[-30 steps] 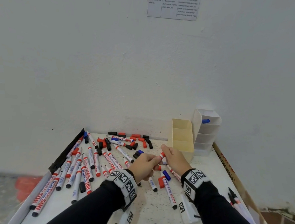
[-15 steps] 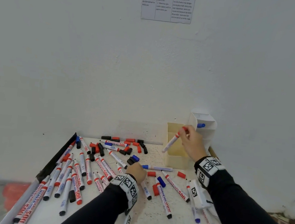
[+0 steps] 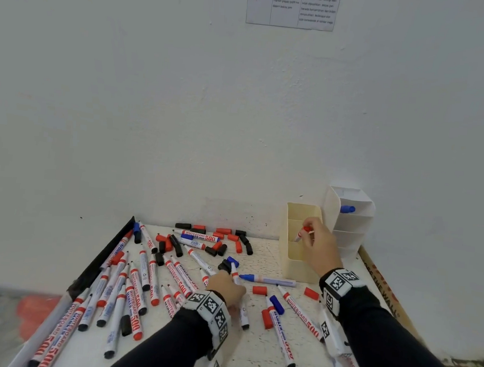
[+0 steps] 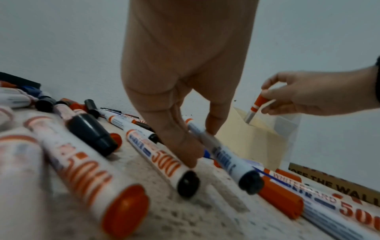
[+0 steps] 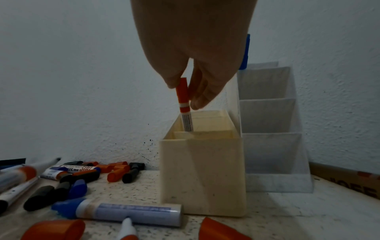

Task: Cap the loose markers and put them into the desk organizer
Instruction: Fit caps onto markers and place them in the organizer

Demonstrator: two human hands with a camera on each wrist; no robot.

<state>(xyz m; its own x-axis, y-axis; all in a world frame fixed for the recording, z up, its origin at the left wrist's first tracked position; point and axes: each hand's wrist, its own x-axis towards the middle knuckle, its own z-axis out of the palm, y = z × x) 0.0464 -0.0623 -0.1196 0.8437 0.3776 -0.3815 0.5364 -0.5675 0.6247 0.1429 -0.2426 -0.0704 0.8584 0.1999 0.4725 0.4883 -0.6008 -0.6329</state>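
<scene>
My right hand [image 3: 319,244] pinches a capped red marker [image 5: 184,104] by its cap between thumb and fingertips, upright, its lower end already inside the cream organizer [image 5: 202,175] at the table's far right. My left hand [image 3: 227,289], nearer and to the left, pinches an uncapped marker [image 4: 221,152] among the scattered markers. I judge this the drop-in step: next I release it, then find a matching cap.
</scene>
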